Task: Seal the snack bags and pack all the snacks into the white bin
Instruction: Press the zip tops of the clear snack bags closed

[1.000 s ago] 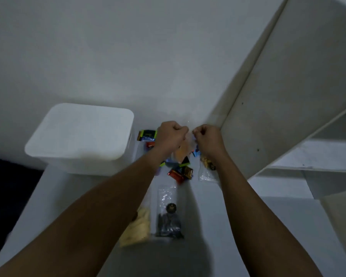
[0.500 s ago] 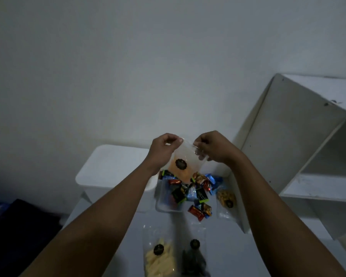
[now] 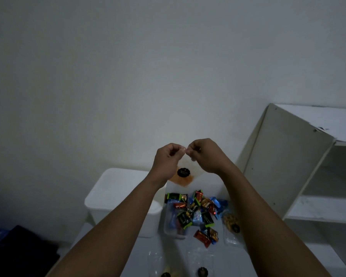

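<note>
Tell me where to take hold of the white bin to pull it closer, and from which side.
Grip the white bin under its overhanging rim at the two short ends, coming from above with both hands. The lid is on and flat, giving no handle, and the candies crowd its right side.

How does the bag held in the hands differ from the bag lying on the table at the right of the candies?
The held bag hangs in the air, pinched at its top by the left hand and right hand; the table bag lies flat, untouched. The held one shows orange contents, the other yellowish-brown. Both are clear with a round black label.
</note>
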`<state>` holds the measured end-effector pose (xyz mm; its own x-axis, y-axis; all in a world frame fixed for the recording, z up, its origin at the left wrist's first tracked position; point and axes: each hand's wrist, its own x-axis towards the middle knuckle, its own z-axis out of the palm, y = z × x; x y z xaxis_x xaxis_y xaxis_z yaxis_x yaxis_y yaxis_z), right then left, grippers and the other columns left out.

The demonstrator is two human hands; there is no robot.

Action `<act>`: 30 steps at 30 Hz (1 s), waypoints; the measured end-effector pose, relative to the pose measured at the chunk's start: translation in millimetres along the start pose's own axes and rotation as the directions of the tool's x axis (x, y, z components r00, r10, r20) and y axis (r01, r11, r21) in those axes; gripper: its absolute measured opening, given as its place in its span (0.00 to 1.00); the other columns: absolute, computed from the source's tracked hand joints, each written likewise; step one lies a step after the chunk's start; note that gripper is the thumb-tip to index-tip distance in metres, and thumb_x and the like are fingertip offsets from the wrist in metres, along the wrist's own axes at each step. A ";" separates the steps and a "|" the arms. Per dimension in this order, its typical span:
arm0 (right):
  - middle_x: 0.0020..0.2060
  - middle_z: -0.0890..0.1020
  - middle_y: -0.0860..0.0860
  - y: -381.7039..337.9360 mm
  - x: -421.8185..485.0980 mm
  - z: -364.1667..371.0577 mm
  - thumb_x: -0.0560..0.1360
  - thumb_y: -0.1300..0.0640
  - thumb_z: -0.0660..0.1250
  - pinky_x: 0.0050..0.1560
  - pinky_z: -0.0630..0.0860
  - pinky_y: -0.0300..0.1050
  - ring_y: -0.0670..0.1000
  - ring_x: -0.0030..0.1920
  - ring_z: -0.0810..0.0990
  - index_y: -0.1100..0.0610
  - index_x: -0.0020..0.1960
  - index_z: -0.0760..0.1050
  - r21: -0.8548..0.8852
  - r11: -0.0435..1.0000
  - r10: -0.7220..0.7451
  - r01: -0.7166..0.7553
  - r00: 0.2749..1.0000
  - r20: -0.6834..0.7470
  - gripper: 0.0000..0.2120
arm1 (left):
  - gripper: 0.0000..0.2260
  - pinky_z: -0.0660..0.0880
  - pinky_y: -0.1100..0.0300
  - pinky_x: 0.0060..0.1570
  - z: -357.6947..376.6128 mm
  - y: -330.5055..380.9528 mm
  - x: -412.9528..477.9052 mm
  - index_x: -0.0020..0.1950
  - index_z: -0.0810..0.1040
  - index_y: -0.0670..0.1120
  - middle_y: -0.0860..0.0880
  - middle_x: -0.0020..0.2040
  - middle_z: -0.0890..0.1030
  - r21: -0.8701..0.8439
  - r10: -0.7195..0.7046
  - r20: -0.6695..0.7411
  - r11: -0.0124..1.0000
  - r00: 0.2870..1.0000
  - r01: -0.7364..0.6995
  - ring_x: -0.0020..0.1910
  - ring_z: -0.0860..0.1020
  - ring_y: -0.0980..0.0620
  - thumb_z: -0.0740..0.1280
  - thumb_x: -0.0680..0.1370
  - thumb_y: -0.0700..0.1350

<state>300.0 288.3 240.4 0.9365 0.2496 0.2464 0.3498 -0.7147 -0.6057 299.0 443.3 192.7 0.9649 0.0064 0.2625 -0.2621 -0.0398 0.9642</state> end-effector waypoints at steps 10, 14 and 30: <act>0.39 0.83 0.56 4.5 -12.2 3.9 0.79 0.53 0.68 0.39 0.74 0.44 0.51 0.37 0.78 0.57 0.44 0.80 0.072 0.997 0.010 -0.005 0.998 -0.065 0.08 | 0.05 0.74 0.61 0.45 -11.3 2.7 -7.1 0.50 0.82 0.47 0.49 0.44 0.82 0.010 -0.008 0.002 1.000 1.000 0.008 0.42 0.78 0.55 0.67 0.80 0.46; 0.38 0.82 0.53 1.0 -17.3 6.2 0.79 0.55 0.67 0.39 0.73 0.41 0.48 0.37 0.78 0.57 0.44 0.79 0.133 0.991 -0.007 0.018 0.996 -0.086 0.08 | 0.03 0.73 0.66 0.40 -12.9 11.7 -10.9 0.48 0.83 0.48 0.52 0.43 0.82 0.020 -0.013 0.068 1.000 0.998 0.012 0.40 0.77 0.57 0.69 0.79 0.45; 0.41 0.85 0.55 10.6 -35.4 2.1 0.78 0.56 0.69 0.45 0.77 0.39 0.48 0.42 0.82 0.59 0.48 0.82 0.366 0.926 0.116 -0.087 0.992 -0.058 0.07 | 0.03 0.73 0.69 0.36 -8.2 16.5 -22.2 0.46 0.84 0.47 0.50 0.41 0.83 0.025 -0.030 -0.028 0.999 0.999 0.031 0.38 0.78 0.55 0.72 0.76 0.45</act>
<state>270.6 273.3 223.7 0.9678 0.1264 0.2178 0.2515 -0.4445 -0.8598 273.1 450.7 203.1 0.9716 0.0354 0.2341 -0.2316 -0.0648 0.9707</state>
